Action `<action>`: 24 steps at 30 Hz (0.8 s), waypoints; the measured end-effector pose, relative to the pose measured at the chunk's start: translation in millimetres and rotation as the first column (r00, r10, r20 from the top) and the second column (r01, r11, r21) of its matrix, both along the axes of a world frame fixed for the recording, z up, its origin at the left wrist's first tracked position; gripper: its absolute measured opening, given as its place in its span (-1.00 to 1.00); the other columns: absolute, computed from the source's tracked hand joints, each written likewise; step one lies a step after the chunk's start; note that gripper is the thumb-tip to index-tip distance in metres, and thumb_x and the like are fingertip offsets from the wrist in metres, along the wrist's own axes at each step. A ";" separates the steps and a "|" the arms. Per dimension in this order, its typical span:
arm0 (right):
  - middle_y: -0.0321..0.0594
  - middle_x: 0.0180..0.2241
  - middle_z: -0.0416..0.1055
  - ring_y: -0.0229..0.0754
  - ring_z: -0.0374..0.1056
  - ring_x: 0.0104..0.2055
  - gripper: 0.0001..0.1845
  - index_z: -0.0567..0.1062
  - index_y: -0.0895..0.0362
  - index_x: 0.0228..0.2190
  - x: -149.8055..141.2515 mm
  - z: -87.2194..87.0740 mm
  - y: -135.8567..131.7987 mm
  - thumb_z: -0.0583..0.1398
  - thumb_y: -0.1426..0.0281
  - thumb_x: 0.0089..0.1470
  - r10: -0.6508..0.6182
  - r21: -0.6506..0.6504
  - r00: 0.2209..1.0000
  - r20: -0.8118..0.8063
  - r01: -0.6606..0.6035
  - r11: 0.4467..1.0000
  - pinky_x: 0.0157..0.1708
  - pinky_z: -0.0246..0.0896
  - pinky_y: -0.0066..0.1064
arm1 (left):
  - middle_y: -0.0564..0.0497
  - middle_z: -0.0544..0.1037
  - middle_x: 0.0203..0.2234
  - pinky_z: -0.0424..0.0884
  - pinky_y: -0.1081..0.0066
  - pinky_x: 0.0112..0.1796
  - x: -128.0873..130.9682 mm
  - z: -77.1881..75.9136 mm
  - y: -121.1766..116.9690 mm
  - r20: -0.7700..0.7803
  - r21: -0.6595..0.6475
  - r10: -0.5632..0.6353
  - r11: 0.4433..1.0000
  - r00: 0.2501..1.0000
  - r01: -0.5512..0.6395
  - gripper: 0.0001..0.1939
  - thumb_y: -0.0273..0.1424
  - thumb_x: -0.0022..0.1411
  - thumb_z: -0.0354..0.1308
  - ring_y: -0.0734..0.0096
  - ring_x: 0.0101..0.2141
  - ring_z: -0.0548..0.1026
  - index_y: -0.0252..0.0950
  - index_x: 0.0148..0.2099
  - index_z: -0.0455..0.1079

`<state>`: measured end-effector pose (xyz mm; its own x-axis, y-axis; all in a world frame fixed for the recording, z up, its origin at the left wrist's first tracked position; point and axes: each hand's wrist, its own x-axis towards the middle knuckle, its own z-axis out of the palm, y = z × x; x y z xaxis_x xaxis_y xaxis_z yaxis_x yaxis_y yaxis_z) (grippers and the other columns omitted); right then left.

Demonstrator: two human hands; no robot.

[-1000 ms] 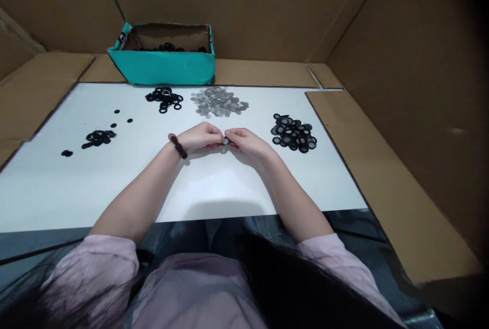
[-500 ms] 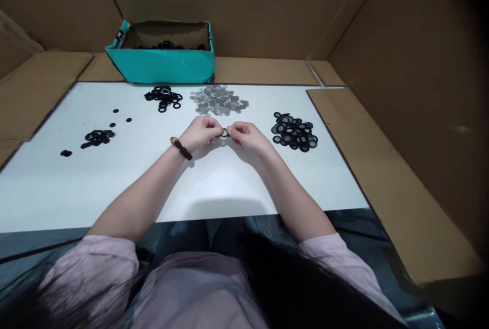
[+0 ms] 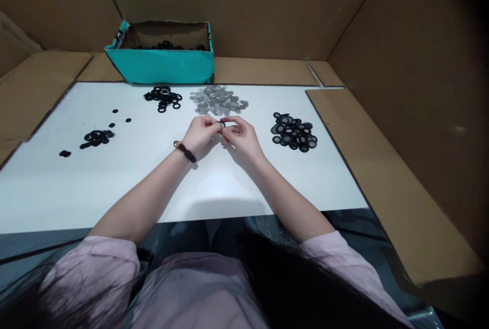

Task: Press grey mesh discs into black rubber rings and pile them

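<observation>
Between my fingertips is a small black ring (image 3: 222, 125) with a pale middle, partly hidden by the fingers. My left hand (image 3: 204, 133) pinches its left side, and my right hand (image 3: 240, 135) has thumb and finger at its right side. Just beyond the hands lies a heap of grey discs (image 3: 218, 99). To the right is a pile of black rings with grey discs in them (image 3: 294, 133). Further left sit a pile of open black rings (image 3: 163, 97) and a cluster of black pieces (image 3: 97, 138).
A teal box (image 3: 164, 66) holding black rings stands at the back left. Several loose black discs (image 3: 115, 111) lie scattered at the left of the white table (image 3: 126, 181). Cardboard walls (image 3: 260, 8) rise behind and along the sides.
My right hand's fingers have spread and shifted around the ring. The ring has moved slightly up and left and is turned differently. The piles look the same.
</observation>
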<state>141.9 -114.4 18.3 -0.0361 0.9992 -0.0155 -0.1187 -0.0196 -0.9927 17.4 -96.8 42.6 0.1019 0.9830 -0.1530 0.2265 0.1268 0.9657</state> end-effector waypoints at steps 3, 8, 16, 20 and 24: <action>-0.41 -0.63 0.29 -0.36 0.17 -0.58 -0.74 0.43 0.13 -0.31 1.9 -1.8 1.9 0.19 0.44 -0.16 0.033 -0.001 0.999 -0.013 -0.033 0.999 -0.55 0.10 -0.48 | 0.10 0.30 -0.70 0.15 0.51 -0.55 -0.9 -1.4 0.8 0.013 -0.001 -0.004 1.000 1.000 0.004 -0.89 -0.47 -0.10 0.10 0.58 -0.60 0.23 -0.32 -0.60 0.25; -0.41 -0.66 0.19 -0.37 0.07 -0.58 -0.79 0.48 0.16 -0.40 11.5 2.7 4.7 0.13 0.49 -0.18 0.118 -0.050 0.992 0.038 -0.116 0.992 -0.55 0.00 -0.48 | 0.11 0.25 -0.73 0.13 0.51 -0.57 -1.4 2.2 -2.5 -0.005 -0.036 -0.135 0.990 0.991 0.134 -0.91 -0.50 -0.14 0.08 0.58 -0.62 0.22 -0.33 -0.62 0.25; -0.46 -0.62 0.23 -0.37 0.14 -0.58 -0.78 0.32 0.10 -0.36 2.7 3.6 2.6 0.14 0.51 -0.16 0.064 -0.054 0.998 -0.004 -0.064 0.996 -0.51 0.02 -0.51 | 0.15 0.17 -0.76 0.18 0.52 -0.54 0.9 -6.5 -0.7 0.251 -0.082 -0.026 0.995 0.968 0.048 -0.82 -0.54 -0.10 0.09 0.63 -0.65 0.18 -0.32 -0.64 0.17; -0.43 -0.70 0.18 -0.38 0.07 -0.62 -0.85 0.40 0.16 -0.45 11.1 6.2 4.3 0.11 0.56 -0.18 0.216 -0.147 0.976 0.007 -0.213 0.966 -0.55 -0.02 -0.50 | 0.12 0.25 -0.75 0.18 0.53 -0.54 -3.4 -9.7 0.0 0.228 -0.152 -0.233 0.951 0.945 0.271 -0.84 -0.57 -0.11 0.13 0.62 -0.63 0.25 -0.35 -0.64 0.23; -0.48 -0.72 0.14 -0.36 0.08 -0.63 -0.77 0.40 0.13 -0.35 9.1 3.3 3.6 0.11 0.53 -0.15 0.192 -0.134 0.981 -0.022 -0.193 0.972 -0.57 -0.01 -0.50 | 0.10 0.30 -0.73 0.29 0.48 -0.47 -1.2 -19.0 3.0 0.316 -0.100 -0.153 0.976 0.936 0.193 -0.91 -0.57 -0.11 0.12 0.53 -0.58 0.37 -0.35 -0.58 0.28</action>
